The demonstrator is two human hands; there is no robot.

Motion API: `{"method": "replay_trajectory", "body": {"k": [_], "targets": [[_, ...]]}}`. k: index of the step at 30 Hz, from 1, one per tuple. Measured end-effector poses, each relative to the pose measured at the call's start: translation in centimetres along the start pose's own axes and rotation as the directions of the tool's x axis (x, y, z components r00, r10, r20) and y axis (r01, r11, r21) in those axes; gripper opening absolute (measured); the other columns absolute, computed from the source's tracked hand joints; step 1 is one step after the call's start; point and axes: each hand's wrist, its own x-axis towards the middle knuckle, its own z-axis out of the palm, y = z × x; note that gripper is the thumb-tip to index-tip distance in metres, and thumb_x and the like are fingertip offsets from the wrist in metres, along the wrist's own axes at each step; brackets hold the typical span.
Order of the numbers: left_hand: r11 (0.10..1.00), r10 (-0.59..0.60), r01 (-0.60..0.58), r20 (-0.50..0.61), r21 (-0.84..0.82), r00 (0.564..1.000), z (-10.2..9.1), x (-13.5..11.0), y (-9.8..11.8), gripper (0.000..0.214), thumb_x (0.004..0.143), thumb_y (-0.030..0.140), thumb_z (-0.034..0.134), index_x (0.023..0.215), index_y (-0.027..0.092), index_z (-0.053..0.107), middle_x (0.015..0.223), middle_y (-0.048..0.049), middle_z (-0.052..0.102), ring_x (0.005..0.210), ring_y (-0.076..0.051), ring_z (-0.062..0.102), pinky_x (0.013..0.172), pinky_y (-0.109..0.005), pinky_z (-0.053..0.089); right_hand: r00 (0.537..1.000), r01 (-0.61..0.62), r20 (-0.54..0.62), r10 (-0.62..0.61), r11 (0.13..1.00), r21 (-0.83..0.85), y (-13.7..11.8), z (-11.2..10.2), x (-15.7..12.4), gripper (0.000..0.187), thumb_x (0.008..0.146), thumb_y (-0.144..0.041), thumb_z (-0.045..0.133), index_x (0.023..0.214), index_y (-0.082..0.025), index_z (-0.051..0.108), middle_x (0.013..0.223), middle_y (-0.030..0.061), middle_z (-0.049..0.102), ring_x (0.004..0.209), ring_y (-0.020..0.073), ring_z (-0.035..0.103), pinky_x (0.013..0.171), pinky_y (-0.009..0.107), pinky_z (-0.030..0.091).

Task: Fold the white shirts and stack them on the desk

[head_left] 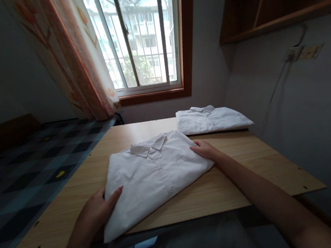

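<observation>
A folded white shirt (147, 179), collar facing up and away from me, is held at a slant over the wooden table. Gripping its left edge is my left hand (99, 207), with the thumb on top and the fingers hidden underneath. My right hand (204, 150) pinches the right edge near the upper corner, thumb on top. The shirt's lower left corner hangs past the table's front edge. Behind my right hand, a second folded white shirt (211, 119) lies at the back right of the table.
The wooden table (258, 162) has small dark holes near its edges. A checkered bed (27, 174) stands along the left. A window (143, 37) and a flowered curtain (69, 59) are behind. On the right wall are a shelf (283, 17) and a socket with a cord (294, 54).
</observation>
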Motion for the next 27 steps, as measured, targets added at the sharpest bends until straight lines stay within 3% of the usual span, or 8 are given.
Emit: {"method": "replay_trajectory", "body": {"k": [3, 8, 12, 15, 18, 21, 25, 27], "targets": [[0.975, -0.049, 0.070, 0.104, -0.210, 0.993, -0.4, -1.2, 0.8, 0.050, 0.063, 0.062, 0.064, 0.091, 0.020, 0.065, 0.093, -0.0136, 0.075, 0.085, -0.036, 0.071, 0.063, -0.038, 0.056, 0.999, 0.031, -0.019, -0.031, 0.999, 0.012, -1.2, -0.4, 0.1, 0.026, 0.084, -0.030, 0.058, 0.101, -0.015, 0.070, 0.103, 0.0071, 0.074, 0.088, 0.0222, 0.065, 0.072, 0.026, 0.045], [0.793, -0.062, 0.181, 0.218, -0.582, 0.974, -1.2, -2.4, 3.1, 0.050, 0.062, 0.054, 0.077, 0.098, 0.021, 0.064, 0.078, -0.0059, 0.075, 0.071, -0.030, 0.070, 0.053, -0.032, 0.055, 0.964, 0.231, -0.082, -0.253, 0.949, -0.215, -5.7, -2.4, 1.3, 0.018, 0.087, -0.030, 0.053, 0.083, -0.017, 0.066, 0.079, 0.0035, 0.069, 0.071, 0.0164, 0.058, 0.065, 0.025, 0.039], [0.700, 0.026, 0.085, 0.144, -0.709, 0.989, -2.5, -1.0, 7.3, 0.050, 0.059, 0.048, 0.083, 0.096, 0.019, 0.067, 0.073, -0.0008, 0.072, 0.060, -0.019, 0.066, 0.049, -0.024, 0.051, 0.922, 0.318, -0.126, -0.366, 0.902, -0.293, -9.4, -7.7, 2.2, 0.019, 0.086, -0.031, 0.055, 0.084, -0.017, 0.067, 0.075, 0.0017, 0.066, 0.069, 0.0157, 0.056, 0.064, 0.025, 0.038], [0.573, 0.154, -0.003, 0.105, -0.819, 0.982, -3.5, 1.6, 12.4, 0.050, 0.058, 0.044, 0.083, 0.097, 0.018, 0.066, 0.075, 0.0000, 0.071, 0.060, -0.017, 0.065, 0.052, -0.024, 0.052, 0.926, 0.255, -0.220, -0.308, 0.937, -0.238, -10.0, -13.5, 2.9, 0.023, 0.084, -0.034, 0.059, 0.094, -0.017, 0.070, 0.083, 0.0021, 0.070, 0.074, 0.0167, 0.058, 0.068, 0.025, 0.042], [0.444, 0.318, -0.073, 0.080, -0.893, 0.945, -3.3, 5.6, 18.6, 0.050, 0.055, 0.031, 0.080, 0.100, 0.014, 0.065, 0.080, -0.0034, 0.070, 0.070, -0.021, 0.068, 0.061, -0.029, 0.057, 0.911, 0.152, -0.362, -0.196, 0.978, -0.146, -8.3, -19.5, 3.9, 0.030, 0.085, -0.037, 0.060, 0.100, -0.014, 0.070, 0.085, 0.0036, 0.070, 0.071, 0.0147, 0.057, 0.065, 0.024, 0.042], [0.281, 0.486, -0.202, -0.043, -0.938, 0.873, -1.5, 11.1, 25.1, 0.045, 0.063, 0.023, 0.073, 0.104, 0.010, 0.063, 0.085, -0.0049, 0.069, 0.083, -0.023, 0.068, 0.078, -0.037, 0.056, 0.830, 0.072, -0.545, -0.120, 0.991, -0.109, -4.9, -24.6, 5.3, 0.033, 0.087, -0.036, 0.060, 0.103, -0.010, 0.070, 0.086, 0.0061, 0.069, 0.068, 0.0119, 0.054, 0.064, 0.024, 0.041], [0.129, 0.560, -0.274, -0.157, -0.953, 0.813, 4.5, 17.2, 31.8, 0.049, 0.067, 0.024, 0.073, 0.112, 0.009, 0.060, 0.091, -0.0053, 0.067, 0.084, -0.020, 0.066, 0.084, -0.040, 0.053, 0.690, -0.035, -0.718, -0.095, 0.986, -0.164, 1.5, -28.4, 7.1, 0.030, 0.087, -0.034, 0.060, 0.100, -0.009, 0.071, 0.089, 0.0104, 0.070, 0.071, 0.0126, 0.052, 0.067, 0.026, 0.041], [0.225, 0.500, -0.210, -0.072, -0.952, 0.863, 8.9, 18.4, 33.2, 0.049, 0.069, 0.026, 0.074, 0.114, 0.011, 0.059, 0.091, -0.0051, 0.067, 0.080, -0.018, 0.065, 0.082, -0.035, 0.054, 0.654, -0.114, -0.756, -0.031, 0.984, -0.139, 5.4, -28.4, 7.4, 0.030, 0.086, -0.034, 0.061, 0.099, -0.009, 0.071, 0.090, 0.0127, 0.071, 0.072, 0.0145, 0.053, 0.067, 0.027, 0.042]]}}
